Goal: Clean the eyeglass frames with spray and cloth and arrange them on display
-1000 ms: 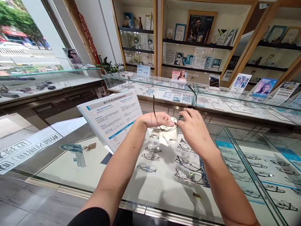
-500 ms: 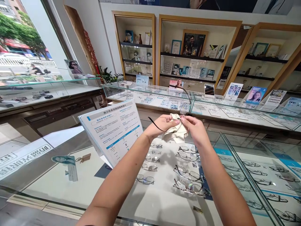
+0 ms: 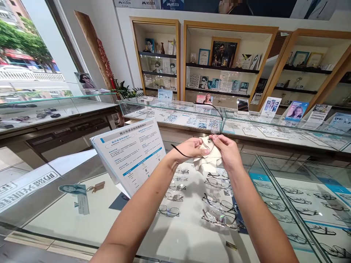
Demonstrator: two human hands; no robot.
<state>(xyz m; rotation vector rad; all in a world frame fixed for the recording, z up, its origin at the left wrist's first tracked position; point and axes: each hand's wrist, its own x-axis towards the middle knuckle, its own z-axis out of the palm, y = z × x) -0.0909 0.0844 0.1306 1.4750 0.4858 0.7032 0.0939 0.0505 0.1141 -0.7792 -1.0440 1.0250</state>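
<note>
Both hands are raised over the glass display counter, close together around one pair of eyeglasses (image 3: 215,126). My left hand (image 3: 190,149) is closed on a cream cleaning cloth (image 3: 207,159), which wraps one lens and hangs below the fingers. A dark temple arm of the glasses sticks out to the left past my left wrist. My right hand (image 3: 225,149) pinches the frame near its middle, beside the cloth. The other lens shows above the right fingertips, and its temple arm curves up and away to the left.
Rows of eyeglasses (image 3: 219,202) lie inside the glass counter (image 3: 175,241) under my arms. A white printed sign (image 3: 131,153) stands on the left, near a small figure-shaped card (image 3: 79,197) and a brown tag (image 3: 98,186). Further back are another glass showcase (image 3: 175,117) and wall shelves (image 3: 222,67).
The cloth has shifted in my left hand and now spreads lower, with its corner hanging down. The hands and the glasses stay nearly in place. The view has tilted slightly up.
</note>
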